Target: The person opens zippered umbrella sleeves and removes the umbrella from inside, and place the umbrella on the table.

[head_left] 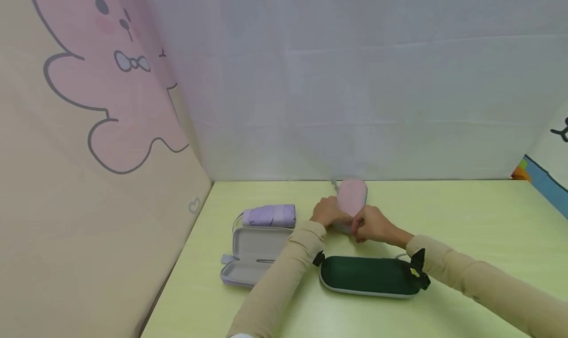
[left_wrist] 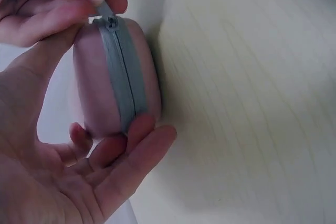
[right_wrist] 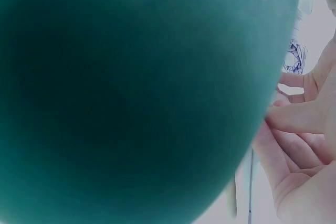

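A pink zip case (head_left: 352, 196) with a grey-blue zipper stands at the back of the table in the head view. My left hand (head_left: 327, 211) grips it at the near end; in the left wrist view its thumb and fingers span the zipper side of the case (left_wrist: 92, 85). At one end of the zipper, my right hand (head_left: 372, 223) pinches the zipper pull (left_wrist: 105, 10) between thumb and fingers. The zipper's two edges lie together along the stretch seen there. A large green surface (right_wrist: 131, 98) hides much of the right wrist view, with the right hand (right_wrist: 299, 129) at its edge.
A dark green oblong case (head_left: 368, 275) with a pale rim lies beneath the forearms. To the left, a lavender case (head_left: 262, 244) lies open, partly covered by the left sleeve. Behind it is a rolled lavender bundle (head_left: 269, 216) with a cord loop. Printed cloth walls border the table.
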`<state>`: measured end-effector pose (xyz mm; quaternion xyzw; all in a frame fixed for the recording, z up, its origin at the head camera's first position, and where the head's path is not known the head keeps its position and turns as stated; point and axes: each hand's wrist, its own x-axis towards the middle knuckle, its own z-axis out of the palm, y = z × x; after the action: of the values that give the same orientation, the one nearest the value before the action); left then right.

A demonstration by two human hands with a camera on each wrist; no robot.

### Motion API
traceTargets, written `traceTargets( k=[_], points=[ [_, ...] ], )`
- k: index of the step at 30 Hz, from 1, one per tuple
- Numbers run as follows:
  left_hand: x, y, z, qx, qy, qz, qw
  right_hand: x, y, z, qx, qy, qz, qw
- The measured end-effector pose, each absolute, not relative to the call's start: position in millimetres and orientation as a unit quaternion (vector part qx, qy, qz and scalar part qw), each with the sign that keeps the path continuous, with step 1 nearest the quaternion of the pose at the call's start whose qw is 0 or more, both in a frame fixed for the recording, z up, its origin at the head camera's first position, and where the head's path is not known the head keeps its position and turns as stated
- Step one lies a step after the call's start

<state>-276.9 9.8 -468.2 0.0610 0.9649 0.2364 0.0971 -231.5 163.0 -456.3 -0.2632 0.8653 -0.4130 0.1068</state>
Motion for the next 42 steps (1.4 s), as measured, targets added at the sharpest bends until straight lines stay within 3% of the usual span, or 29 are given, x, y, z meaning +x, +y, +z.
traceTargets(
  k=[5,10,14,19,31,42],
  points=[
    [-277,8,-462,0.099,0.951,0.276,0.092,-228,167,-455,-0.235,0.870,-0.417,0.120],
    [-285,8,-456,0.268,0.930,0.249,0.042,-227,167,-452,-0.213,0.871,-0.424,0.125],
    [-285,11,-455,0.358,0.913,0.183,0.068,-227,165,-453,-0.202,0.881,-0.413,0.116],
    [-281,15,-458,0.344,0.927,0.117,0.091,-228,166,-455,-0.197,0.893,-0.388,0.111],
    [-274,19,-451,0.317,0.943,0.046,0.087,-231,174,-451,-0.247,0.901,-0.344,0.098],
    [-275,14,-453,0.318,0.941,0.054,0.100,-235,184,-449,-0.196,0.919,-0.324,0.110]
  ],
)
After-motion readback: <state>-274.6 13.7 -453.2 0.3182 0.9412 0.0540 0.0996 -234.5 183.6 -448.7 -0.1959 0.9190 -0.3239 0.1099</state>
